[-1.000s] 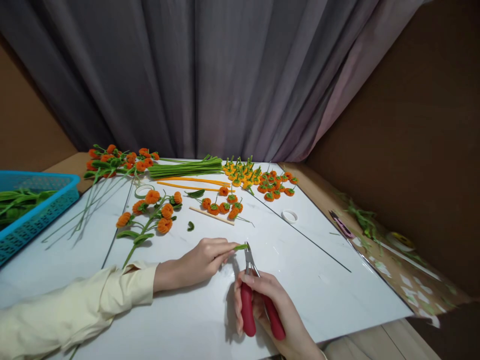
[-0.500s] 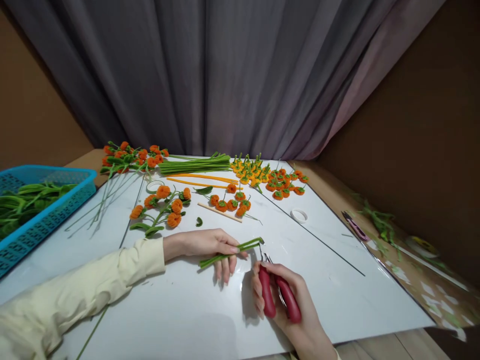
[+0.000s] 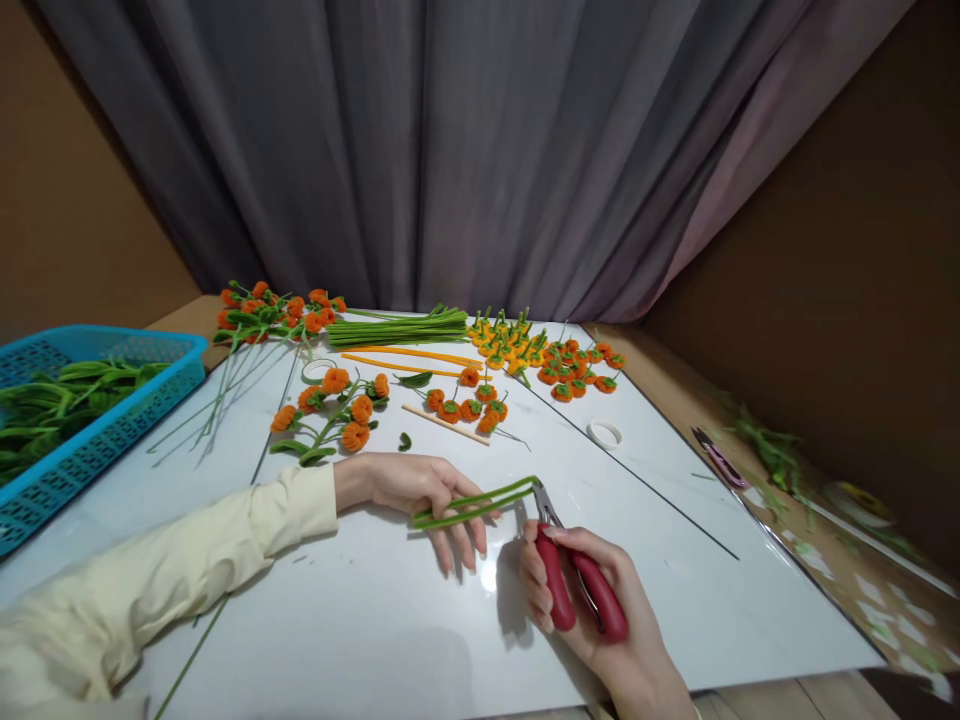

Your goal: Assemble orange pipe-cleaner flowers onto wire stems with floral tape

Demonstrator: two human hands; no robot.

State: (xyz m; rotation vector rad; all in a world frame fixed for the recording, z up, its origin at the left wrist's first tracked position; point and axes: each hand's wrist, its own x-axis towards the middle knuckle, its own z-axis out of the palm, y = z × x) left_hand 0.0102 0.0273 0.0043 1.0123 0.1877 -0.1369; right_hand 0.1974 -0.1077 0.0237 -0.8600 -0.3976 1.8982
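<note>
A bent green chenille stem (image 3: pixel 480 503), folded into two strands, runs across the fingers of my left hand (image 3: pixel 424 492). Those fingers are spread and loose, with the strands resting against them. My right hand (image 3: pixel 592 600) is wrapped round red-handled pliers (image 3: pixel 555 575), whose metal jaws meet the folded end of the stem. Just beyond my left hand lies a branch of orange pompom-like flowers (image 3: pixel 355 436) with green leaves. A small curled green piece (image 3: pixel 405 441) is on the white tabletop (image 3: pixel 337 620).
A blue basket (image 3: pixel 172 375) of green leaves stands at the left. Farther back are green stems (image 3: pixel 397 328), orange stems (image 3: pixel 412 362), yellow flower heads (image 3: pixel 502 345) and orange flower heads (image 3: pixel 574 370). A white ring (image 3: pixel 604 434) and pink-handled snips (image 3: pixel 720 460) lie to the right.
My left fingers have loosened from their pinch, and the two strands have spread apart. The pliers' jaws have moved up onto the folded end. The whole view has shifted slightly.
</note>
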